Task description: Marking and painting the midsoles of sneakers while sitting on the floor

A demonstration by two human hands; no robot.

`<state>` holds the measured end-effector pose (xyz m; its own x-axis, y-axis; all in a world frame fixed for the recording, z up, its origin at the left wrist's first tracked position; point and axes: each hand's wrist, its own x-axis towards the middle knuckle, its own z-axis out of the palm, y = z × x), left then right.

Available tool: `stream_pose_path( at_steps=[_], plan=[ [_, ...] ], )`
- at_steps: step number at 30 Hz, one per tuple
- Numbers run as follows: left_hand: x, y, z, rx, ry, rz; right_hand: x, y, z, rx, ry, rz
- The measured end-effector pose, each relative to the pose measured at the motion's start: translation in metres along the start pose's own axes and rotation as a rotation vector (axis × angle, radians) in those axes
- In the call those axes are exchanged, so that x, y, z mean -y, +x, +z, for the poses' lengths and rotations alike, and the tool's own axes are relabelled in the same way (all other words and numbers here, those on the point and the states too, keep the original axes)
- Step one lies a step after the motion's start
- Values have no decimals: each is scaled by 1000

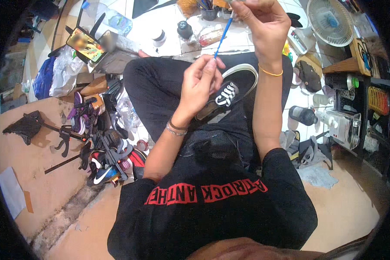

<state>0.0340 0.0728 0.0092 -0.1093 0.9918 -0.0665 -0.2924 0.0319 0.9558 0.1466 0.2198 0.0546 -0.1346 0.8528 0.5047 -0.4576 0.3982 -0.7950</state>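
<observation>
A slim blue paintbrush [224, 37] slants between my two hands above my lap. The fingertips of my left hand [199, 84] are closed on the lower end of its handle. Higher and to the right, my right hand [266, 24] pinches the pale upper end, where the fingers partly hide the tip at the picture's edge. A black shoe [234, 89] with white laces and a pale sole edge rests in my lap. It lies just right of my left hand, which covers part of it.
Ahead stand a cup of brushes [209, 13], a dark bottle [184, 29] and a white container [159, 38]. A phone [86, 45] sits on a holder at left. Clamped shoes [112, 162] crowd my left side. A fan [330, 21] and a dark bottle [303, 115] are at right.
</observation>
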Motion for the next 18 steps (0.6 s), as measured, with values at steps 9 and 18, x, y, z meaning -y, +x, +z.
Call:
stream_pose_path(
  at_steps=[9, 18],
  plan=[
    [3, 1, 9, 100, 30, -111, -24, 4, -18, 165, -176, 45],
    [4, 7, 8, 91, 155, -101, -16, 7, -12, 56, -5, 228]
  ],
)
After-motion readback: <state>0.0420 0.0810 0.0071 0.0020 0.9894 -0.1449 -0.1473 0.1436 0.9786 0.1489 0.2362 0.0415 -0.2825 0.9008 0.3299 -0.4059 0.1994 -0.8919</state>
